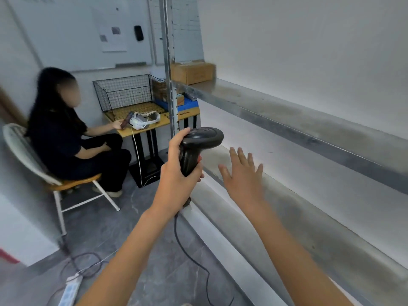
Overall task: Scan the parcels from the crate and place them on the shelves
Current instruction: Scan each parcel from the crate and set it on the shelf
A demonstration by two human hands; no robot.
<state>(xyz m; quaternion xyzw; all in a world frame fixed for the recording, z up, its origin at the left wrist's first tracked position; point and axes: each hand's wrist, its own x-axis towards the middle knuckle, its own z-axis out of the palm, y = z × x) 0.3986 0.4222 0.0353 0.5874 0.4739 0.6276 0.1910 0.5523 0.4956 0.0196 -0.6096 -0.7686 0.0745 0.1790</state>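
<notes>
1. One parcel (192,72) stands on the upper shelf (287,120), at its far end beside the shelf post (170,62); judged placed.
2. Several more parcels (163,90) sit past the post in the wire crate (123,93) on the table (154,127); their count is not readable. Judged still to be scanned and shelved.
3. Lower shelf (298,213), right of the post: bare where visible.
4. Scanner (196,146), black, with cord trailing to the floor; held just this side of the post, near the lower shelf's front edge.
5. Left hand (176,175): grip clamped round the scanner handle.
6. Right hand (242,175): fingers spread apart, holding nothing, above the lower shelf, right of the scanner.
7. Seated person (66,133) on a chair (28,155) left of the post, at the table; a headset (143,120) lies there.
8. Progress, judged: early, with one parcel shelved and most left in the crate.
</notes>
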